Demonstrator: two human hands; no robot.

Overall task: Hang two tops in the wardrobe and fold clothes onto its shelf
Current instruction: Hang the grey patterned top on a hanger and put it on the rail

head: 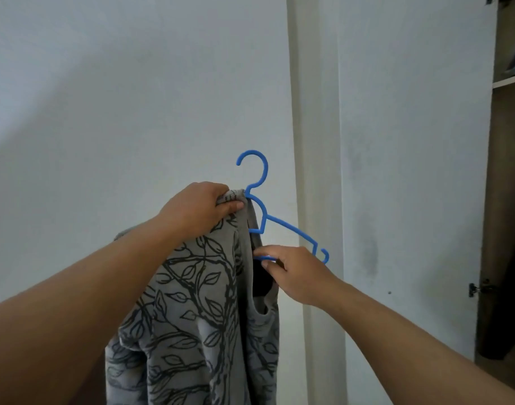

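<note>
A grey top [192, 302] printed with dark leaves and branches hangs in front of me, held up against a white wall. My left hand [200, 207] grips the top's bunched neck edge right beside the neck of a blue plastic hanger [285, 225]. The hanger's hook points up; its left arm is inside the top, its right arm sticks out bare. My right hand [291, 273] pinches the hanger's lower bar at the edge of the neck opening. The wardrobe [505, 182] stands open at the far right.
The wardrobe's white door [408, 171] stands open between me and its inside. A shelf [510, 80] high up holds dark folded clothes. A dark garment [507, 311] hangs low inside. A white wall fills the left.
</note>
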